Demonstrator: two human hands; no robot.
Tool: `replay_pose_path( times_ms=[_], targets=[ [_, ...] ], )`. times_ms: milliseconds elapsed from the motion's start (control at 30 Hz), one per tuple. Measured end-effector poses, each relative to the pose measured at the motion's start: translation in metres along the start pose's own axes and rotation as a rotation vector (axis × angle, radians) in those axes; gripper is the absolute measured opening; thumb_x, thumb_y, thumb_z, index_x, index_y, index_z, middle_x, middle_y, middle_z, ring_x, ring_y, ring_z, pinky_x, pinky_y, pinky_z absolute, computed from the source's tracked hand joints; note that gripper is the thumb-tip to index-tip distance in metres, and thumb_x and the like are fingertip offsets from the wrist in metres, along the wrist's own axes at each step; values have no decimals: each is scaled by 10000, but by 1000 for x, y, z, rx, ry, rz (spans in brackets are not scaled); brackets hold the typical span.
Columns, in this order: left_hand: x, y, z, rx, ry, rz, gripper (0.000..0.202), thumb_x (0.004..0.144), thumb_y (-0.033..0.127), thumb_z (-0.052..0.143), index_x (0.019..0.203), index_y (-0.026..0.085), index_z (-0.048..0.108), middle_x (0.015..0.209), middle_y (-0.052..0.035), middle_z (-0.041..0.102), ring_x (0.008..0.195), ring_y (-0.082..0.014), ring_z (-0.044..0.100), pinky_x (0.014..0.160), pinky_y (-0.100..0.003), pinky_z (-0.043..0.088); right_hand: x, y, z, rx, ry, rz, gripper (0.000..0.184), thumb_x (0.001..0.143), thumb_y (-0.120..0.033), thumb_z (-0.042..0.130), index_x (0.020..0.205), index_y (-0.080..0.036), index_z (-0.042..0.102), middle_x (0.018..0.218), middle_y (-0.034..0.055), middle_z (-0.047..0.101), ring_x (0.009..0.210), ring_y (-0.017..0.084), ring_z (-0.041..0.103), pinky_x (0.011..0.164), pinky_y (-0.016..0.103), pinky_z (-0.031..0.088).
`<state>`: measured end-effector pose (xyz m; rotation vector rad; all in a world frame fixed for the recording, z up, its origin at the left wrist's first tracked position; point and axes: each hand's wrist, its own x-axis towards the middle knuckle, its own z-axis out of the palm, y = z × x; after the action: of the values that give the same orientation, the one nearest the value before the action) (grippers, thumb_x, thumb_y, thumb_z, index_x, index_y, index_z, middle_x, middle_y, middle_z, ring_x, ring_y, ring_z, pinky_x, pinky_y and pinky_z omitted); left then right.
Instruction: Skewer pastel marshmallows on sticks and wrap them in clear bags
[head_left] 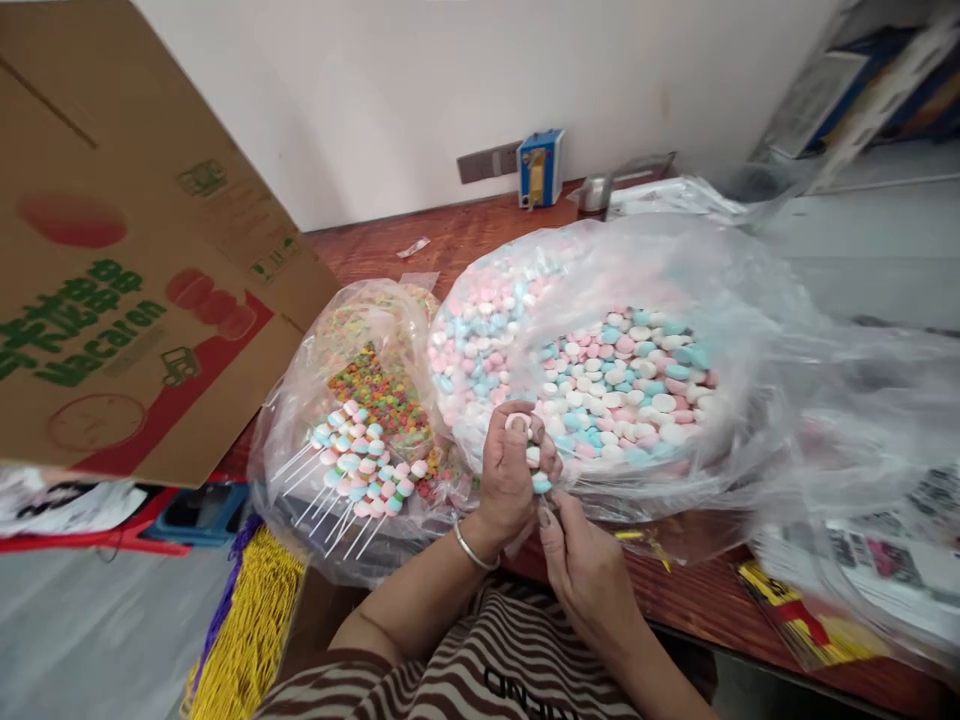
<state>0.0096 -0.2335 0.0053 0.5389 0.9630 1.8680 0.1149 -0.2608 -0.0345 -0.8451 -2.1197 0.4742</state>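
Near the table's front edge, my left hand (pixel 504 480) is closed around the pink, white and blue candies of a marshmallow skewer (pixel 535 458). Just below it, the fingers of my right hand (pixel 589 560) pinch the lower end, where the thin stick is mostly hidden. Behind both hands lies a large clear plastic bag (pixel 757 300) full of loose pink, white and blue marshmallows (pixel 607 385). To the left, several finished-looking marshmallow sticks (pixel 364 465) rest in a heap on another clear bag (pixel 274 480), which holds small colourful ring-shaped pieces (pixel 382 390).
A big printed cardboard box (pixel 135 250) stands at the left. At the wall are a blue box (pixel 540 168) and a metal cup (pixel 595 193). Yellow fringe (pixel 251 620) hangs at lower left; a yellow-and-red packet (pixel 810 620) lies at the right edge of the wooden table (pixel 360 245).
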Motion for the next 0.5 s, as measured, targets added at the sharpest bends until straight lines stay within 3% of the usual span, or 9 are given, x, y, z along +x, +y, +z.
replay_pose_path(
  times_ms=[67, 200, 300, 433, 500],
  targets=[
    [0, -1, -2, -21, 16, 16, 232, 959, 447, 584, 1058, 242, 542, 765, 52, 461, 484, -48, 423, 438, -199, 348, -4, 1, -1, -39, -20, -39, 260, 1074, -249, 326, 1039, -150, 564, 604, -4, 620, 488, 161, 616, 491, 255, 392],
    [-7, -5, -5, -36, -59, -17, 312, 942, 511, 594, 1082, 239, 533, 775, 50, 466, 472, -43, 413, 445, -207, 354, -12, 1, 2, -151, 16, -106, 300, 1055, -221, 345, 769, -231, 436, 501, -48, 450, 395, 144, 494, 441, 284, 280],
    [-16, -6, -8, -37, -76, -17, 363, 913, 542, 624, 1075, 233, 524, 766, 53, 447, 474, -42, 399, 444, -204, 336, -15, 0, 4, -169, 0, -150, 309, 1047, -214, 358, 742, -242, 397, 503, -53, 415, 394, 137, 460, 446, 294, 246],
    [-17, -2, -22, -7, -15, 5, 373, 912, 555, 613, 1081, 237, 517, 769, 51, 453, 485, -45, 388, 457, -208, 343, -8, -4, 17, -77, -48, -151, 288, 1040, -222, 370, 756, -241, 410, 507, -52, 437, 399, 139, 452, 451, 291, 234],
    [-13, 8, -36, 61, 70, 14, 389, 902, 572, 612, 1084, 239, 525, 773, 43, 484, 501, -55, 404, 481, -222, 370, 0, -12, 28, 18, -99, -109, 268, 1035, -219, 374, 774, -236, 433, 501, -53, 457, 400, 140, 454, 454, 278, 250]
  ],
)
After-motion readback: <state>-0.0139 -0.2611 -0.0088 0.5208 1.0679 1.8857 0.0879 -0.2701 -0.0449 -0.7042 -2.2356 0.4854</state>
